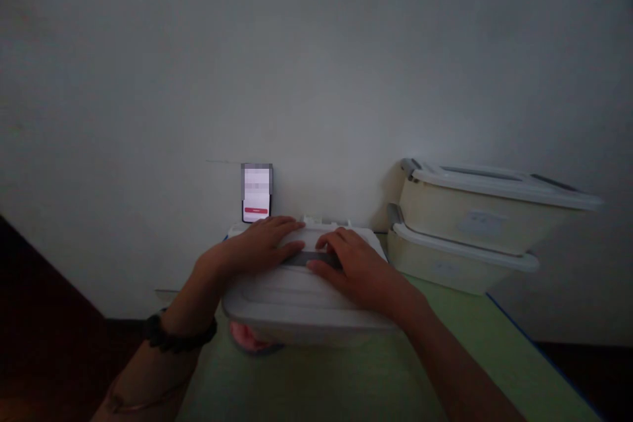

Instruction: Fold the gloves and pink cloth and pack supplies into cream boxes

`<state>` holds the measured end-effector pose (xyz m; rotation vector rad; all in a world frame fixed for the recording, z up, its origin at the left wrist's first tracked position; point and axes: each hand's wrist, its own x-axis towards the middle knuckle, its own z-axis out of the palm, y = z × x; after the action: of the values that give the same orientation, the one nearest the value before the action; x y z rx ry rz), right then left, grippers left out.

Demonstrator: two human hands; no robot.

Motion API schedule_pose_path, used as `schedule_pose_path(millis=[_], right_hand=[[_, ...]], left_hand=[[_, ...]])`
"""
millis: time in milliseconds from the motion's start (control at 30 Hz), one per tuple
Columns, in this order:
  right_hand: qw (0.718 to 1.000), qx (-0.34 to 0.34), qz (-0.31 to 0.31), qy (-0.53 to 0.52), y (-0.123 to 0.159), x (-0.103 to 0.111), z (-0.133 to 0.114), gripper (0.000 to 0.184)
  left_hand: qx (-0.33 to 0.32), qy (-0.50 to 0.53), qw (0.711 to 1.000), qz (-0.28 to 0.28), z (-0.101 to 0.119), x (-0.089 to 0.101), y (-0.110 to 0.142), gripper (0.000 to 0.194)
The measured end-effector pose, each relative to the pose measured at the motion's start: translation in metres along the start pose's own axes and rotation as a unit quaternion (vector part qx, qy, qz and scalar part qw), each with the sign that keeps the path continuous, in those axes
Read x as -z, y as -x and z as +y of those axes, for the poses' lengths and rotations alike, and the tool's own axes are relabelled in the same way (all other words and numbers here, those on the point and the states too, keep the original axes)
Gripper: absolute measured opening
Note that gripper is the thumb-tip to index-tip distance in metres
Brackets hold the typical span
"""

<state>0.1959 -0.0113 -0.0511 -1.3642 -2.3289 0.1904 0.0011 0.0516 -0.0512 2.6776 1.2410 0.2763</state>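
Note:
In front of me stands a storage box with a white lid (297, 293), which has a grey strip (301, 258) across its top. My left hand (267, 245) lies on the lid's left side, fingers stretched out and the thumb apart, beside the strip. On the right, my right hand (353, 264) rests on the lid with bent fingers, thumb and fingers spread near the strip's right end. Neither hand visibly holds anything. Something pink (250, 336) shows low at the box's front left; its kind is unclear.
The box is on a light green table (346, 382) against a grey-white wall (321, 79). A lit phone (257, 194) stands upright behind the box. At the right, a lidded cream box (440, 208) is stacked on another cream box (425, 260).

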Motion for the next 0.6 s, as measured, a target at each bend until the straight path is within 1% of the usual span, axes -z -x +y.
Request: schedule_pose_path(millis=[100,267,400,467,500,600], right_hand=[[1.000,-0.009,-0.004,0.014,-0.001,-0.001,0.001,0.033],[0.999,0.007,-0.010,0.041,-0.004,-0.004,0.004,0.038],[1.000,0.012,-0.003,0.010,-0.005,-0.002,0.009,0.038],[1.000,0.013,0.017,-0.012,-0.005,0.003,0.010,0.037],[0.999,0.014,0.034,-0.021,-0.005,0.007,0.010,0.036],[0.995,0.017,0.088,-0.038,-0.002,0.020,0.011,0.033]], left_hand=[[0.008,0.006,1.000,-0.014,0.001,0.001,0.000,0.055],[0.034,0.033,0.998,-0.036,0.002,0.002,0.001,0.059],[0.042,0.052,0.996,-0.052,0.006,0.012,0.006,0.061],[0.024,0.069,0.997,-0.035,0.008,0.019,0.010,0.059],[0.010,0.079,0.997,-0.015,0.009,0.023,0.012,0.057],[-0.027,0.103,0.991,0.075,0.013,0.033,0.019,0.048]])
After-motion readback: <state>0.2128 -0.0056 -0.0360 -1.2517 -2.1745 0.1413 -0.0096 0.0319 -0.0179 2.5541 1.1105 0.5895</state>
